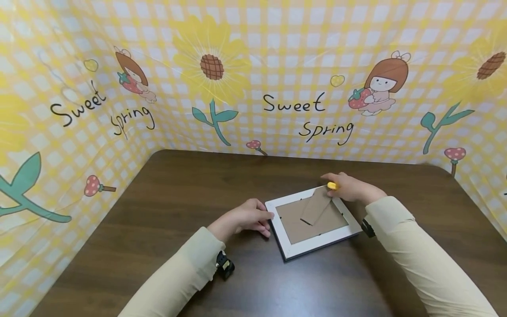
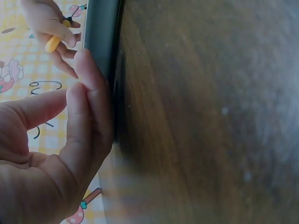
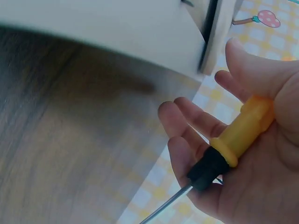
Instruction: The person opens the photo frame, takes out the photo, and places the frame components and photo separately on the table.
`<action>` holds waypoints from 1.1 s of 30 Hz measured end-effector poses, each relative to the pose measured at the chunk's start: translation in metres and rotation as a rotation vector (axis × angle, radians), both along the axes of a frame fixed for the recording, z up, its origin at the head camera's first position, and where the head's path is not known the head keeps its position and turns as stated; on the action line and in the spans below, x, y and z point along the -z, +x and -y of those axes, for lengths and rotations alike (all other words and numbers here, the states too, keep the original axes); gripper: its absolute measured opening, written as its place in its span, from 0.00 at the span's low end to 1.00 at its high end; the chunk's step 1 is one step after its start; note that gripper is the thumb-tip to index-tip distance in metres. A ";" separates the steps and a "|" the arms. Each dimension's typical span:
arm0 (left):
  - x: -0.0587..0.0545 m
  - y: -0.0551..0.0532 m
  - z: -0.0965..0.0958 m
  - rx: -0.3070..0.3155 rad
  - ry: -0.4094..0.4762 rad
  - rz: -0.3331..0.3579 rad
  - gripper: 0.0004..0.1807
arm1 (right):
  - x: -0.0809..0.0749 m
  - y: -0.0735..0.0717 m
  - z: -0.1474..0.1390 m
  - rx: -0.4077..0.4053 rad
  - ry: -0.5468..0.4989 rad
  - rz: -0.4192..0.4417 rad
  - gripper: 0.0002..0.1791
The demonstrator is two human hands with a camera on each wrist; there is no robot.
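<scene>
A picture frame (image 1: 318, 240) lies back side up on the table, with a white border and a brown backing board (image 1: 291, 222). A flap-like stand (image 1: 317, 209) crosses the backing. At the frame's left edge, my left hand (image 1: 249, 216) grips it, one digit over the white border and the others at the side. My right hand (image 1: 350, 187) is by the far right corner and holds a screwdriver (image 3: 240, 133) with a yellow handle and black collar. In the right wrist view its handle lies across the palm, fingers spread near the frame's corner, metal shaft pointing away from the frame.
The dark wooden table (image 1: 190, 185) carries the frame near its middle. Yellow checked cloth (image 1: 277, 66) with printed flowers and lettering stands behind the table and along its sides. Small dark tabs (image 1: 281, 217) sit along the backing's edge.
</scene>
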State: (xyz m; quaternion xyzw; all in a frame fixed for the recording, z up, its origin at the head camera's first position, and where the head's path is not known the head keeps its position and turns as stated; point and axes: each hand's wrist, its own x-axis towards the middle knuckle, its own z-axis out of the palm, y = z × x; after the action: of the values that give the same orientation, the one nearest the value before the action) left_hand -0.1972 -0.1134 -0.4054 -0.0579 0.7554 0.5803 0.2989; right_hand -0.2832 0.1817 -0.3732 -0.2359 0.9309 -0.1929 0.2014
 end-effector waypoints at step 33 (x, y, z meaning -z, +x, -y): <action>0.003 -0.015 -0.005 -0.022 0.051 0.022 0.11 | 0.010 0.007 -0.002 0.068 0.023 0.079 0.26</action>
State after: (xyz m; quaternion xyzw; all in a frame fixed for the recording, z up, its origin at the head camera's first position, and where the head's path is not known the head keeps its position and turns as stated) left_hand -0.2126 -0.1088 -0.4084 -0.0650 0.7362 0.6021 0.3020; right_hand -0.2764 0.1839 -0.3834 -0.1942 0.9319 -0.1979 0.2339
